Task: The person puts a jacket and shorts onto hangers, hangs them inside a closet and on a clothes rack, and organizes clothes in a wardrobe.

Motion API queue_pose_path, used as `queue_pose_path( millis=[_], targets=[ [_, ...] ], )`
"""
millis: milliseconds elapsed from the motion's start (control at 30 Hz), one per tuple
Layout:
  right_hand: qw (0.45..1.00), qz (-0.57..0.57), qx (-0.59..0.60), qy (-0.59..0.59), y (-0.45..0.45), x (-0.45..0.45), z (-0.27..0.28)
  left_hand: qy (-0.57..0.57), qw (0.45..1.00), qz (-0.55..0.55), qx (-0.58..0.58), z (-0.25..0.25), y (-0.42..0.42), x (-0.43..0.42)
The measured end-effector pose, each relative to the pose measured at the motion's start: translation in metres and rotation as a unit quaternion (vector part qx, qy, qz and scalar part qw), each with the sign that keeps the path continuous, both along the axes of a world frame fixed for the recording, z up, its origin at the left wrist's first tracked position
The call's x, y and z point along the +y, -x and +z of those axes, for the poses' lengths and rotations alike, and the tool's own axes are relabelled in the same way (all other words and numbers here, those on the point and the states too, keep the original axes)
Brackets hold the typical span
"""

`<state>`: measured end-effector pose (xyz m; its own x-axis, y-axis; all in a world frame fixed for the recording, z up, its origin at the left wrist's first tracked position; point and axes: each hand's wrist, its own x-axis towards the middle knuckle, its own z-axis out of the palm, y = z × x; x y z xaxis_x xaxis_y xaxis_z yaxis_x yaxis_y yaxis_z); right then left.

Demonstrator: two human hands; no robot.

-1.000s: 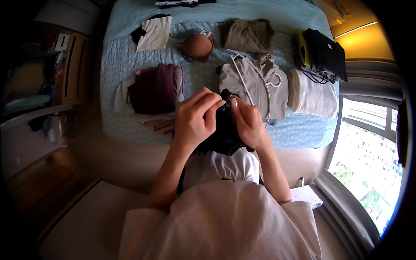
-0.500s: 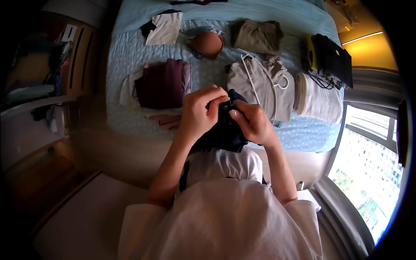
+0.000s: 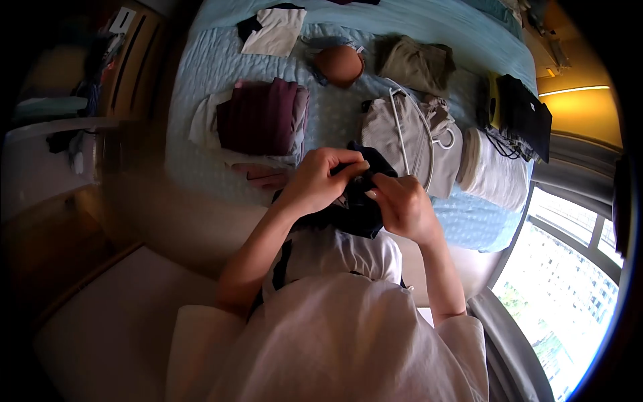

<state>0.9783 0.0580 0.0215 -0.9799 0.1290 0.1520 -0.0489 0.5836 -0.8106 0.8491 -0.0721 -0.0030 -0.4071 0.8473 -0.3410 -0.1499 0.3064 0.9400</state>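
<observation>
A black garment [image 3: 358, 218] is bunched over my lap, in front of the bed's edge. My left hand [image 3: 325, 179] pinches its upper part between thumb and fingers. Close beside it, my right hand [image 3: 405, 203] grips the same cloth, thumb pressed to the fingers. The detail between my fingertips is too small to make out. Just beyond my hands, a white hanger [image 3: 402, 134] lies on a beige zipped garment [image 3: 375, 134]. A dark maroon folded pile [image 3: 258, 120] rests farther left on the bed.
On the blue bedspread [image 3: 335, 110] lie a brown bra [image 3: 339, 65], olive clothing [image 3: 416, 65], a white-and-black garment [image 3: 274, 32], a rolled white towel [image 3: 494, 171] and a black folded stack [image 3: 522, 117]. A window [image 3: 559, 301] with grey curtains is at right, shelves at left.
The view has shifted, so the bed's contents appear farther right and tilted. Both hands keep hold of the black garment, whose cloth is bunched differently and spreads more behind my fingers.
</observation>
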Motion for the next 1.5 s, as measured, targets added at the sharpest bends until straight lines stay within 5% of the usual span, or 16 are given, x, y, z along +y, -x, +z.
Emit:
queue_pose_path(
  millis=[133, 200, 233, 267, 333, 467, 600, 733, 800, 867, 967, 1067, 1133, 1167, 1300, 1500],
  targets=[
    [0.997, 0.000, 0.000, -0.082, 0.006, -0.018, -0.005, 0.034, 0.999, -0.008, -0.027, -0.016, -0.017, -0.003],
    [0.963, 0.155, 0.135, -0.175, 0.019, -0.055, 0.011, 0.367, 0.821, 0.362, 0.244, -0.167, -0.162, 0.013],
    [0.982, 0.102, 0.106, -0.122, 0.013, -0.048, 0.006, 0.148, 0.929, 0.339, 0.022, -0.114, -0.133, -0.010],
    [0.993, -0.025, 0.088, -0.079, 0.008, -0.033, 0.003, -0.101, 0.936, 0.275, -0.194, -0.062, -0.082, -0.030],
    [0.989, -0.148, 0.008, -0.016, -0.006, -0.003, 0.010, 0.044, 0.921, 0.360, -0.142, -0.063, -0.019, -0.018],
    [0.961, -0.273, 0.017, -0.041, -0.035, 0.014, -0.013, -0.114, 0.962, 0.233, 0.091, -0.038, 0.022, -0.029],
    [0.993, -0.002, -0.075, 0.092, -0.061, 0.044, -0.041, -0.025, 0.944, 0.216, 0.246, -0.033, 0.020, -0.020],
    [0.880, -0.452, -0.142, -0.004, -0.081, 0.129, -0.151, -0.080, 0.918, 0.234, 0.309, -0.026, 0.006, -0.017],
    [0.821, -0.497, -0.259, -0.105, -0.087, 0.165, -0.238, -0.076, 0.922, 0.229, 0.303, -0.028, 0.004, -0.016],
    [0.778, -0.500, -0.381, 0.015, -0.079, 0.175, -0.283, -0.057, 0.937, 0.231, 0.256, -0.028, 0.004, -0.016],
    [0.781, -0.535, -0.314, 0.080, -0.076, 0.170, -0.305, -0.048, 0.933, 0.244, 0.261, -0.026, 0.006, -0.011],
    [0.769, -0.543, -0.314, 0.124, -0.076, 0.170, -0.302, -0.011, 0.929, 0.232, 0.288, -0.051, 0.019, -0.010],
    [0.759, -0.475, -0.183, 0.406, -0.071, 0.163, -0.287, 0.015, 0.803, 0.274, 0.530, -0.057, 0.022, 0.003],
    [0.726, -0.499, -0.138, 0.453, -0.066, 0.154, -0.269, 0.062, 0.812, 0.268, 0.515, -0.071, 0.016, -0.003],
    [0.822, -0.383, -0.090, 0.412, -0.081, 0.141, -0.225, 0.151, 0.792, 0.017, 0.591, -0.155, -0.027, -0.030],
    [0.799, -0.362, -0.072, 0.474, -0.065, 0.098, -0.130, 0.285, 0.697, -0.136, 0.644, -0.252, -0.041, -0.032]
  ],
)
